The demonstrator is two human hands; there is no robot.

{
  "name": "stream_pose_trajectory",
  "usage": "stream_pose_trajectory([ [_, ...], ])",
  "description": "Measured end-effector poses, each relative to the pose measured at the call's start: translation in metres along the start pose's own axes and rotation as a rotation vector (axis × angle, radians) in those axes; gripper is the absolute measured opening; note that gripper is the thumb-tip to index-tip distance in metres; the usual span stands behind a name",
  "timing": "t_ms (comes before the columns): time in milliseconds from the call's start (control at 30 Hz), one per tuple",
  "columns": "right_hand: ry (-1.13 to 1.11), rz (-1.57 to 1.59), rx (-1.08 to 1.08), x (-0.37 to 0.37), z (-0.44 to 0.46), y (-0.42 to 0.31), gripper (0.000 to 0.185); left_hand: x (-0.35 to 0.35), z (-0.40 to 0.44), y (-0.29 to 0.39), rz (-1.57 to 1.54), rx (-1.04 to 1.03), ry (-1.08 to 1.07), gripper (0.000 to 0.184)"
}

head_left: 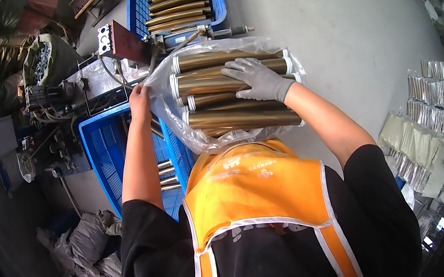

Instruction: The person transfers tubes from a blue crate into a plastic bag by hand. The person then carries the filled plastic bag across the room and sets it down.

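Several bronze-coloured tubes with white ringed ends lie side by side in a clear plastic bag in front of my body. My right hand, in a grey glove, rests on top of the tubes with its fingers spread. At the bag's left edge, my bare left hand has its fingers closed on the plastic. The bag's film bunches around the tube ends and along the side nearest my apron.
A blue crate of similar tubes stands beyond the bag. Another blue crate holding some tubes is at the left, below a machine with hoses. Wrapped bundles are stacked at the right.
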State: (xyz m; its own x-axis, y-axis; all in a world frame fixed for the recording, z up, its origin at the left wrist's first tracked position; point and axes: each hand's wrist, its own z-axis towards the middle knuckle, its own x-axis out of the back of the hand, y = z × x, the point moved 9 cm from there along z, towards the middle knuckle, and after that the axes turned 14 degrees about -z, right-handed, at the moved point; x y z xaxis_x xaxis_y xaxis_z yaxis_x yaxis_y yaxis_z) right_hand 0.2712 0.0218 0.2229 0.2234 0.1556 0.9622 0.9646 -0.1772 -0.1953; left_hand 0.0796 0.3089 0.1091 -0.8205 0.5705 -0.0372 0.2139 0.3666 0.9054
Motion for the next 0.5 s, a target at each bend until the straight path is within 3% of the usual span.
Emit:
stream_pose_trajectory([
  [33, -0.007, -0.002, 0.004, 0.000, 0.000, 0.000, 0.077, -0.002, -0.005, -0.010, -0.337, 0.097, 0.026, 0.024],
  [67, -0.014, -0.002, 0.008, 0.000, 0.000, -0.001, 0.077, -0.004, -0.005, -0.007, -0.337, 0.098, 0.025, 0.024],
  [133, -0.012, -0.004, 0.007, 0.001, 0.001, 0.000, 0.077, -0.028, -0.018, 0.045, 0.308, -0.357, -0.124, 0.029],
  [167, -0.010, -0.004, 0.010, 0.001, 0.000, -0.002, 0.076, -0.036, -0.022, 0.058, 0.703, -0.402, -0.113, 0.032],
  [200, -0.011, 0.002, 0.012, 0.000, 0.000, -0.004, 0.076, -0.035, -0.022, 0.060, 0.707, -0.397, -0.111, 0.032],
  [267, -0.007, 0.005, 0.015, 0.002, 0.002, -0.002, 0.075, -0.017, -0.006, 0.068, 0.552, -0.296, 0.093, 0.035],
  [300, 0.023, -0.005, 0.033, -0.001, 0.003, 0.000, 0.073, 0.005, 0.011, 0.057, 0.308, -0.293, 0.210, 0.036],
  [400, 0.010, 0.090, 0.051, -0.007, 0.006, 0.006, 0.071, -0.001, 0.011, 0.040, 0.036, -0.281, 0.097, 0.039],
  [433, 0.010, 0.091, 0.051, -0.008, 0.010, 0.011, 0.071, -0.009, 0.004, 0.042, 0.093, -0.298, 0.050, 0.039],
  [500, 0.164, 0.014, -0.328, 0.000, 0.014, 0.055, 0.069, -0.010, -0.009, 0.052, 0.173, -0.321, 0.065, 0.039],
])
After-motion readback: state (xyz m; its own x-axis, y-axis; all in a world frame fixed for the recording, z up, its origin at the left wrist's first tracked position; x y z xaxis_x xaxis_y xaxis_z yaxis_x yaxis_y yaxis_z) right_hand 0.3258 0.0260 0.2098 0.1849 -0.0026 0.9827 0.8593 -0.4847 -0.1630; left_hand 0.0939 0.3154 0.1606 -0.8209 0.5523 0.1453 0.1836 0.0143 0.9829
